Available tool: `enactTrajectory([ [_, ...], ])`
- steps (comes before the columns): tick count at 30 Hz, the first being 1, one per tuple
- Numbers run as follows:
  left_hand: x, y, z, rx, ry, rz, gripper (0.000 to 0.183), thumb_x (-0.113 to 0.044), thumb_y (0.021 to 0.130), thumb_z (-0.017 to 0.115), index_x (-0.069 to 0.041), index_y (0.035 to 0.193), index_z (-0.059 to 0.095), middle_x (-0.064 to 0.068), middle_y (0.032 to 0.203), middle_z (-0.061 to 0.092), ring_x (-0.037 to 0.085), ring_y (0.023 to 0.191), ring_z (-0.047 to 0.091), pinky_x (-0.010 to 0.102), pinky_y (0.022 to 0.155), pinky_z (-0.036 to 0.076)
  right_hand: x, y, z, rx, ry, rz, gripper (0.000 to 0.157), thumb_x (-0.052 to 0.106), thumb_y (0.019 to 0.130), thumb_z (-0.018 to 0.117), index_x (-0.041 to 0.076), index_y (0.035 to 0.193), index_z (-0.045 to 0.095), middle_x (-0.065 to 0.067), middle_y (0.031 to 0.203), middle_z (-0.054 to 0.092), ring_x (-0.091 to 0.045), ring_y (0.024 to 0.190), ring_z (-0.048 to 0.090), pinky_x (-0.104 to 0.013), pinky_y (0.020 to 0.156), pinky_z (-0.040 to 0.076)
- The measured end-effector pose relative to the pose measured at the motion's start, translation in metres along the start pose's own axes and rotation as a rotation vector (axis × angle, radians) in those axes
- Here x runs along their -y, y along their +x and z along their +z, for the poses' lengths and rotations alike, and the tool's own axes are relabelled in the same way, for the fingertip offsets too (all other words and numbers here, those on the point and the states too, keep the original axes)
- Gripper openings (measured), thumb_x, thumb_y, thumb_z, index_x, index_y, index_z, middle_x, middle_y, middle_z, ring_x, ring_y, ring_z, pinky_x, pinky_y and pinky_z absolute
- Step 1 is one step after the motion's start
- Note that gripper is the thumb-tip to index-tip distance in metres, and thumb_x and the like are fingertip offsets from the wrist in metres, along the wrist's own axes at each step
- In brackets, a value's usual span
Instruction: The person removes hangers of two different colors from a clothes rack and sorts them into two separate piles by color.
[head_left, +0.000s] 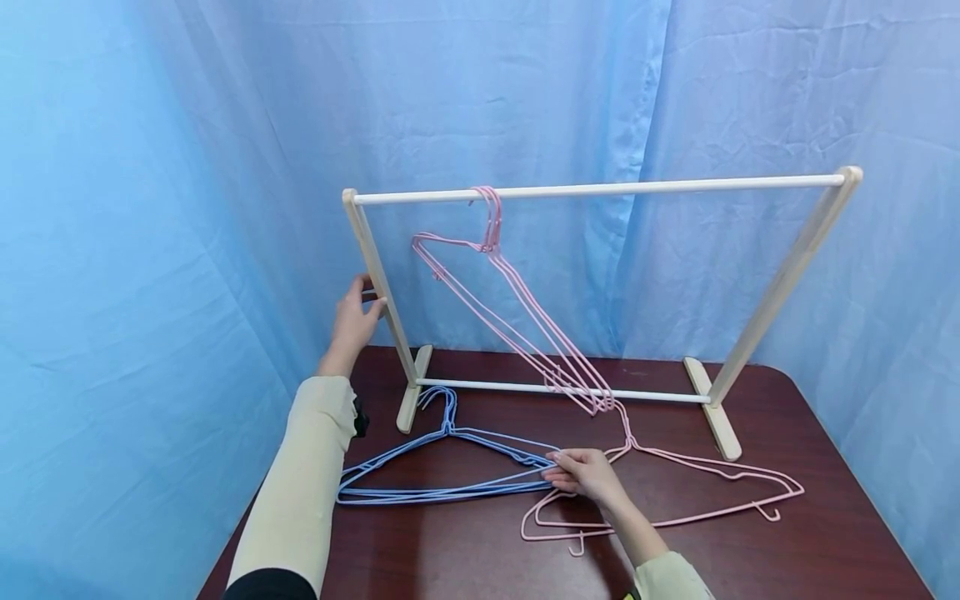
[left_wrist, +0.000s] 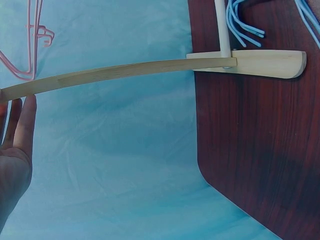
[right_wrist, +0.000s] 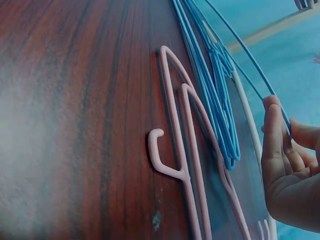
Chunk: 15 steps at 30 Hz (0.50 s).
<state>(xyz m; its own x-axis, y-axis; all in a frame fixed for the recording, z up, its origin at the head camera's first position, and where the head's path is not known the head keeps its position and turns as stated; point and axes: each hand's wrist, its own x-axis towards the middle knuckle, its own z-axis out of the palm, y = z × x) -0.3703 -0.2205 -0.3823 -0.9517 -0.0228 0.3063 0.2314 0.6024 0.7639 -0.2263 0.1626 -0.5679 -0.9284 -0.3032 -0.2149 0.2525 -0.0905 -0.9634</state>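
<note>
My right hand pinches one end of a blue clothes hanger between thumb and fingers. That end is lifted off the pile of blue hangers, whose hooks point toward the rack's left foot. Thumb and fingers of my left hand hold the left wooden post of the clothes rack about halfway up; part of the fingers is hidden behind it. Several pink hangers hang together from the rack's white top rod, left of its middle.
Loose pink hangers lie on the dark red-brown table, right of the blue pile and partly under my right forearm. The rack's right foot stands behind them. Light blue curtains surround the table at the back and sides.
</note>
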Motion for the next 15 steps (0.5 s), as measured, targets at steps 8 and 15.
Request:
enactTrajectory([
  [8,0.0,-0.0003,-0.0009,0.0,0.005,0.009,0.046,-0.02,0.105,0.051,-0.007,0.147,0.039,0.02,0.145,0.049,0.037,0.135,0.05,0.051,0.102,0.054,0.0036,0.0021,0.0076,-0.107,-0.19,-0.006,0.035,0.004,0.1,0.055,-0.024,0.12,0.048,-0.013,0.073,0.075,-0.006,0.059,0.07,-0.021,0.059,0.062],
  [15,0.0001,-0.0003,-0.0007,0.001,0.016,0.007,0.046,-0.022,0.105,0.051,-0.008,0.147,0.039,0.019,0.145,0.049,0.037,0.135,0.05,0.051,0.102,0.054,-0.0019,-0.0027,0.009,-0.141,-0.381,-0.1,0.031,0.008,0.096,0.061,-0.019,0.11,0.056,-0.007,0.063,0.071,-0.007,0.052,0.065,-0.024,0.049,0.059],
])
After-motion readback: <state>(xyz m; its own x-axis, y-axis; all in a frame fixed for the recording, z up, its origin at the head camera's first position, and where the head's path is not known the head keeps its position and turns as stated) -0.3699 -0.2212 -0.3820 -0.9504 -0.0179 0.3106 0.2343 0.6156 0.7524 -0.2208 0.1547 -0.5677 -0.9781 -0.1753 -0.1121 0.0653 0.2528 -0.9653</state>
